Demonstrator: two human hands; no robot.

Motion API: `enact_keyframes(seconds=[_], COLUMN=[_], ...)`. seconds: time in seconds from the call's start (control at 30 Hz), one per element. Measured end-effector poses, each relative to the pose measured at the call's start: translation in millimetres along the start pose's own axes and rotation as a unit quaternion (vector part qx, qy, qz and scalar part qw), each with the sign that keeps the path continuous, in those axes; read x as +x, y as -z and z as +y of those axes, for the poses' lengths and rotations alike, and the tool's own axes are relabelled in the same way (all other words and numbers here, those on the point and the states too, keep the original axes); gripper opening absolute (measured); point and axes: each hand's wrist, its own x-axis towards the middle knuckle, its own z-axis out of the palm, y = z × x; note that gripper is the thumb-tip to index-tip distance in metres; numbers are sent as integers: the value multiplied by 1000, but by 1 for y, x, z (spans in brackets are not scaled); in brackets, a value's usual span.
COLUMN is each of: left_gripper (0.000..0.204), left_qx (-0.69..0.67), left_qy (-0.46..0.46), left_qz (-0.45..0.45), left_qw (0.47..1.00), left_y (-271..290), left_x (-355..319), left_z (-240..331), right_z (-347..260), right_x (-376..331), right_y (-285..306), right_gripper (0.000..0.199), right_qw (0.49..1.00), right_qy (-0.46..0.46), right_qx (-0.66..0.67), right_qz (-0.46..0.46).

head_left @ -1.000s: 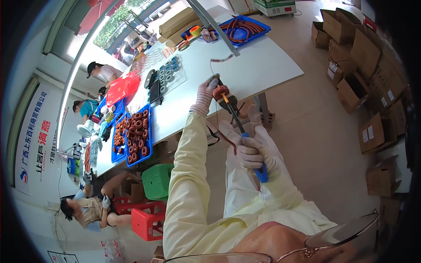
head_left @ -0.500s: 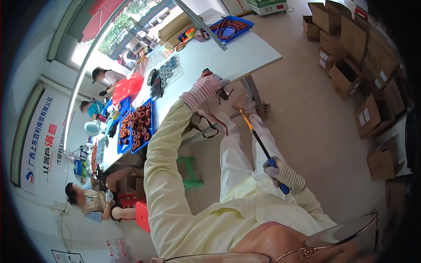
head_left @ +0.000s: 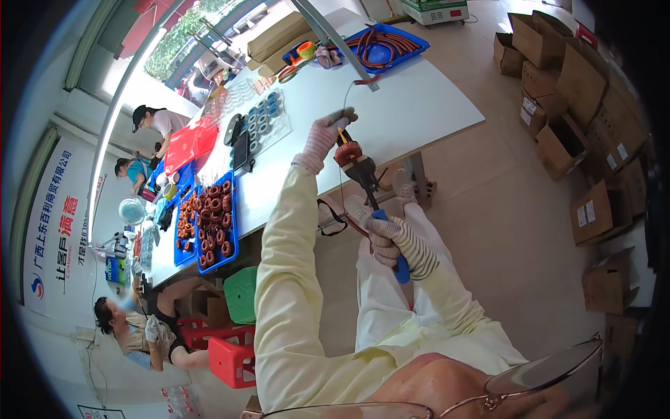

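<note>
My right hand (head_left: 387,241), in a striped glove, is closed around the blue handle (head_left: 401,269) of a long hook-like tool with a black shaft (head_left: 372,199). The shaft points up and away to a reddish-brown wire-wound ring coil (head_left: 347,152), seated in a dark holder (head_left: 359,171) at the table edge. The tool's orange tip (head_left: 341,134) shows beyond the coil, apparently through its hole. My left hand (head_left: 323,140), in a pink-striped glove, is closed just past the tip. A thin wire (head_left: 347,94) rises from its fingers; the exact grip is partly hidden.
Blue trays (head_left: 216,227) of ring coils stand on the white table (head_left: 419,105). At its far end lies a blue tray (head_left: 387,49) of reddish-brown wire. Cardboard boxes (head_left: 558,133) line the right. Two people work beyond the table; another person (head_left: 143,335) sits near red stools (head_left: 230,359).
My right hand has moved up and forward, bringing the tool to the coil. My left hand has lifted from the holder to the tip, and a wire now rises from it.
</note>
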Motion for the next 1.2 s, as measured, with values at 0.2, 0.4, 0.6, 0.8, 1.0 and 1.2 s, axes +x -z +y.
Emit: enact_keyframes(seconds=[0.2,0.4,0.6,0.8,1.0,1.2], left_gripper=[25,37,37,21,24,25], left_qx=[75,487,655,207,195,54], left_qy=[-34,-341,-273,-31,-98,11], left_qz=[202,147,-249,-116,-39,24], left_qw=[976,790,659,971,975,998], left_y=[25,-26,-46,-50,-4,15], left_x=[-46,-118,-92,-23,32,3], left_z=[-55,18,60,114,36,-34], right_z=[22,48,60,31,13,7], right_x=[-48,-202,-221,-118,-31,-4], right_y=[3,14,26,35,22,2], right_gripper=[9,10,22,27,21,11], right_qw=[942,988,928,940,991,951], right_qy=[-74,-89,-51,-28,-29,-39], right_qx=[311,129,-326,-303,-129,278], right_qz=[-98,12,171,154,32,-130])
